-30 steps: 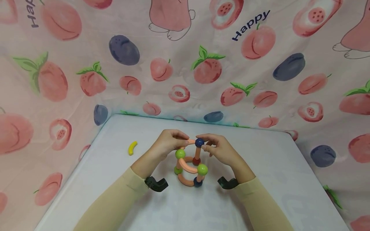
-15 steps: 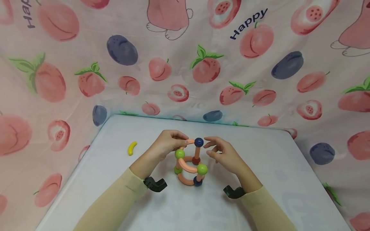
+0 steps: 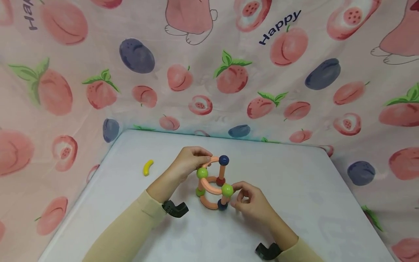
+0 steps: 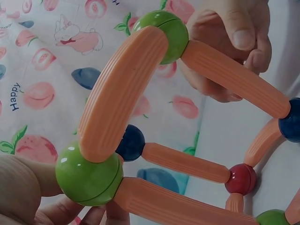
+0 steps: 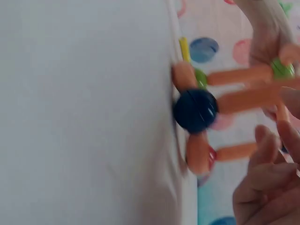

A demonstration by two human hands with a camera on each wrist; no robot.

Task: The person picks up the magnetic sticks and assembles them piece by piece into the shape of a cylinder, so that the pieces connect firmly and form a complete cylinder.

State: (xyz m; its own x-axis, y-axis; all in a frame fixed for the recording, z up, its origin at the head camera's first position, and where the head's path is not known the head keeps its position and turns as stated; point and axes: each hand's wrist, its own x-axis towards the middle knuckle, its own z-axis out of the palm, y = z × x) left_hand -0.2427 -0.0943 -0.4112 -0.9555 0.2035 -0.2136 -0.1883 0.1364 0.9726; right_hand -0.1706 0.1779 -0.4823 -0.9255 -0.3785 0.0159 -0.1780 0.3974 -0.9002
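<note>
A toy frame of orange rods and coloured balls stands on the white table. My left hand [image 3: 191, 160] pinches the upper back curved rod [image 3: 214, 159], between a green ball [image 3: 202, 173] and a blue ball [image 3: 224, 160]. My right hand [image 3: 253, 200] is at the frame's front right corner, fingers loosely bent. Its index fingertip is right at another green ball [image 3: 227, 190], its thumb lower, near the dark blue ball [image 3: 222, 205]. In the left wrist view, a curved rod [image 4: 124, 93] joins two green balls, and a red ball [image 4: 240, 179] sits at the base.
A yellow curved piece [image 3: 148, 167] lies on the table [image 3: 281, 167] left of the frame. Behind and beside the table hangs a fruit-print cloth [image 3: 216, 109]. Dark camera mounts [image 3: 175, 208] are on both wrists.
My right hand has let go of the blue ball at the back, drawn off to the right, then come nearer to the front green ball. The left hand keeps its pinch.
</note>
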